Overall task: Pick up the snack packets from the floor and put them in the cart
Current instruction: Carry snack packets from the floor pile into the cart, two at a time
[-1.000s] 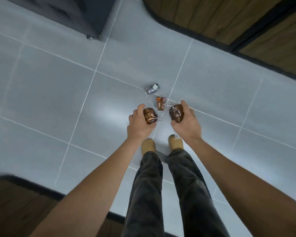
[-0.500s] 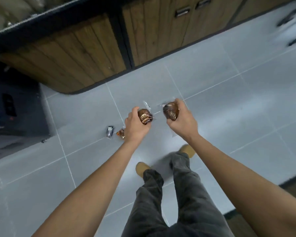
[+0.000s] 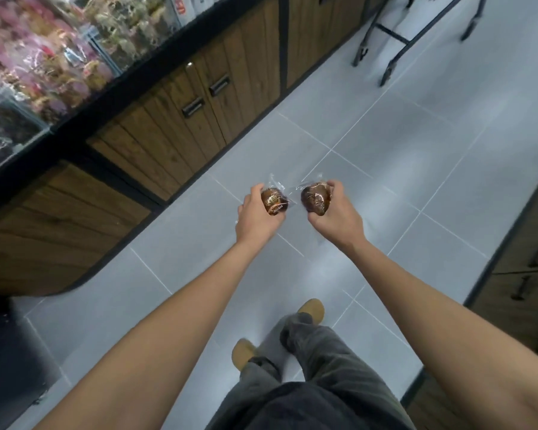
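The floor (image 3: 416, 135) is made of large light grey tiles with thin pale joints, and it shines a little under the light. Along the left side runs a row of wooden cabinets (image 3: 174, 141) with a black base and dark metal handles (image 3: 219, 85). Above them there is a shelf (image 3: 44, 57) full of goods in clear and pink wrapping, too blurred to read. On the right edge stands another wooden cabinet (image 3: 525, 274). In the far right corner a black metal frame (image 3: 398, 41) stands on the tiles; I cannot tell if it is the cart.

The person stands in the aisle, with both arms stretched forward. The left hand (image 3: 257, 217) grips one snack packet (image 3: 274, 201), brown in clear wrapping, with fingers and thumb curled around it. The right hand (image 3: 334, 218) grips a second snack packet (image 3: 316, 198) in the same way. The two packets are held above the floor, just beside each other, and their clear ends almost touch. Below are grey trousers (image 3: 317, 367) and tan shoes (image 3: 311, 310).
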{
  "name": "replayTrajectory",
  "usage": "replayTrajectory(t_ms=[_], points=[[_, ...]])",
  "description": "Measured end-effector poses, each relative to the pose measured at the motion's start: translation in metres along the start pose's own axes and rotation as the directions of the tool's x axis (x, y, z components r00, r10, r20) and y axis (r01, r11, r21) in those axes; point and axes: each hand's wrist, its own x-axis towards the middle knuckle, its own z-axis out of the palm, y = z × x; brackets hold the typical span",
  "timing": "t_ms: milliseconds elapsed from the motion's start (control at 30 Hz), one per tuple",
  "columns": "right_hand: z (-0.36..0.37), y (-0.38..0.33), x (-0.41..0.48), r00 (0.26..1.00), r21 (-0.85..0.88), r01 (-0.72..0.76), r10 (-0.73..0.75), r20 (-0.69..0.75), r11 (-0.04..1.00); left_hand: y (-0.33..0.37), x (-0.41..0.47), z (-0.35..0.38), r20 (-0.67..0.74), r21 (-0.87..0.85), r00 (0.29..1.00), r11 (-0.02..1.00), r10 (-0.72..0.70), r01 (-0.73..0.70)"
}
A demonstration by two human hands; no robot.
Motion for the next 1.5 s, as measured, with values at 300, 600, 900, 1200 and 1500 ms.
replayTrajectory(t_ms=[300,600,900,1200,1500], points=[[-0.109,0.050,0.088,0.992,0.045,-0.033,0.038,-0.122,0.998,0.120,0.062,0.077,0.075,-0.019,0.993,0.995,0.096,-0.095],[-0.184,0.090,0.177,0.979,0.061,-0.067,0.077,-0.191,0.996,0.211,0.139,0.136,0.124,-0.037,0.978,0.986,0.167,-0.163],[-0.276,0.121,0.325,0.968,0.048,-0.146,0.153,-0.200,0.988,0.333,0.257,0.206,0.162,-0.084,0.957,0.970,0.241,-0.230],[-0.367,0.148,0.436,0.922,0.094,-0.245,0.262,-0.286,0.965,0.470,0.355,0.258,0.264,-0.091,0.906,0.944,0.330,-0.317],[-0.462,0.201,0.556,0.893,0.137,-0.258,0.291,-0.344,0.956,0.592,0.444,0.335,0.311,-0.057,0.865,0.916,0.394,-0.397]])
